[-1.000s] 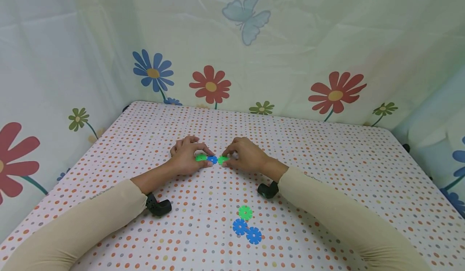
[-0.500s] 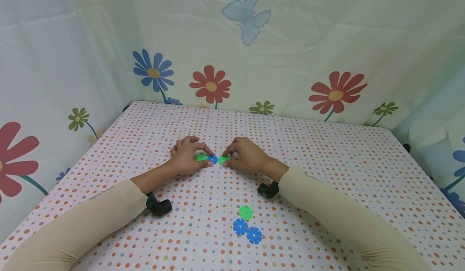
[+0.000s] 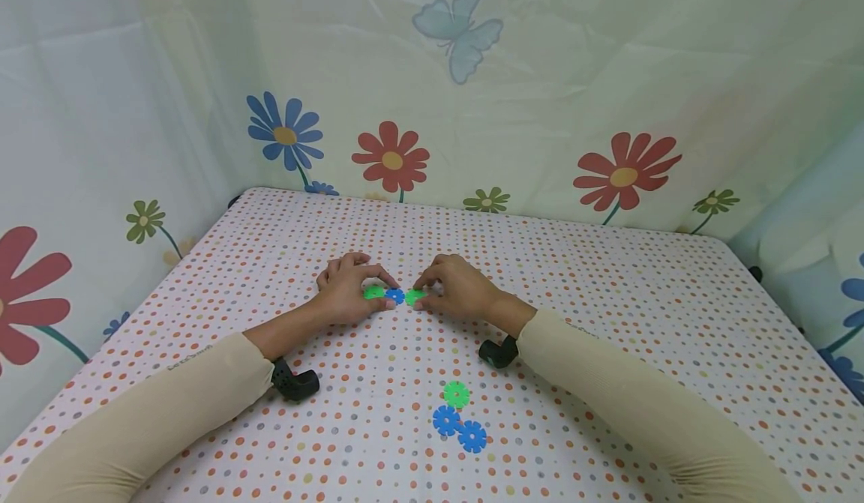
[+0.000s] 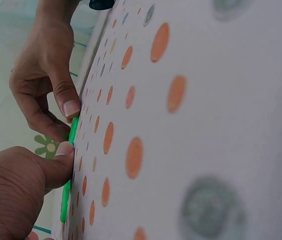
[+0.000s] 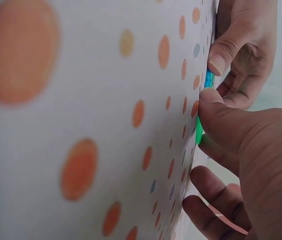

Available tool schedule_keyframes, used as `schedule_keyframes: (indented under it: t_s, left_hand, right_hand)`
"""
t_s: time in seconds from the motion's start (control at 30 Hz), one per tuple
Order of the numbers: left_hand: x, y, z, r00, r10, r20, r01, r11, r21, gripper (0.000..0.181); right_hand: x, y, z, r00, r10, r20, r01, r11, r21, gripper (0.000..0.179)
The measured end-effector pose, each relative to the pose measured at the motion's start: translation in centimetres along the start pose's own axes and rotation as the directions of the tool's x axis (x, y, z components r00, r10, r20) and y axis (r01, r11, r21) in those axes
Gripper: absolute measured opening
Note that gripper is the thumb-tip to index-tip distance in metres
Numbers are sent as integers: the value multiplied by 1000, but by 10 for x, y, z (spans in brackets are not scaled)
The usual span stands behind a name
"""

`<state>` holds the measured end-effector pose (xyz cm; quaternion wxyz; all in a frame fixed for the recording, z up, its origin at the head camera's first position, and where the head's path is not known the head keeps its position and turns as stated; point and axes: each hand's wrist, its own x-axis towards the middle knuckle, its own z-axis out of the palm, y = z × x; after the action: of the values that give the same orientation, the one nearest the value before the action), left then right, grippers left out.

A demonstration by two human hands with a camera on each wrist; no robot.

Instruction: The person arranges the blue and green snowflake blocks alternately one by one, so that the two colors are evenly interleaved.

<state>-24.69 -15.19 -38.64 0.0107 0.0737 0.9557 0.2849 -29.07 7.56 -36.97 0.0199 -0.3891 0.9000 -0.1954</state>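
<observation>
A blue disc [image 3: 394, 296] lies in the middle of a short row on the counter [image 3: 378, 428], between a left green disc [image 3: 373, 292] and a right green disc [image 3: 414, 297]. The left green disc meets it; the right one is at its edge, though whether the rims touch or are slotted cannot be told. The left hand [image 3: 346, 289] pinches the blue disc, thumb on the near edge and index finger on the far edge, its other fingers spread loosely. The right hand [image 3: 462, 287] pinches the right green disc likewise, thumb and index finger parted only by the disc. Holding near and far edges probably leaves the facing rims free, and keeping low to the surface likely helps hold the discs level.

Nearer the person, a loose green disc [image 3: 456, 394] lies just beyond a blue piece [image 3: 445, 420], with another blue piece [image 3: 472, 437] to its right, perhaps set there to stay within reach.

The counter wears a white cloth with orange, grey and yellow dots. Beige sleeves [image 3: 175, 405] cross it from the near side. Around it hangs a pale curtain [image 3: 540, 76] printed with flowers and a blue butterfly [image 3: 460, 34].
</observation>
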Motion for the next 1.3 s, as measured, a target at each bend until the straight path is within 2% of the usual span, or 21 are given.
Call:
schedule_keyframes:
  t_s: [0.17,0.37,0.57,0.67,0.87,1.17,1.3]
  left_hand:
    - [0,-1,0,1000,-2,2,2,1000,-7,18]
    - [1,-1,0,1000,10,1,-10,1000,-3,19]
    - [1,-2,1,1000,10,4,-10,1000,-12,19]
    - [1,-2,1,1000,14,5,-14,1000,-16,19]
    - [1,-2,1,1000,11,6,-11,1000,-10,20]
    - [0,1,0,1000,16,15,-16,1000,7,22]
    - [-1,2,-2,1000,4,29,-5,1000,14,23]
  right_hand:
    - [1,0,-1,1000,8,9,-8,1000,13,30]
    - [0,1,-3,999,53,11,-53,998,27,31]
    - [-6,1,-7,996,95,-4,-94,994,50,37]
    - [-12,1,-10,996,88,-15,-87,993,80,37]
    - [-33,-5,-15,999,50,20,-52,991,121,35]
    - [-76,-22,-13,995,-35,92,24,993,117,29]
    - [-95,-30,-12,992,-44,122,28,991,131,27]
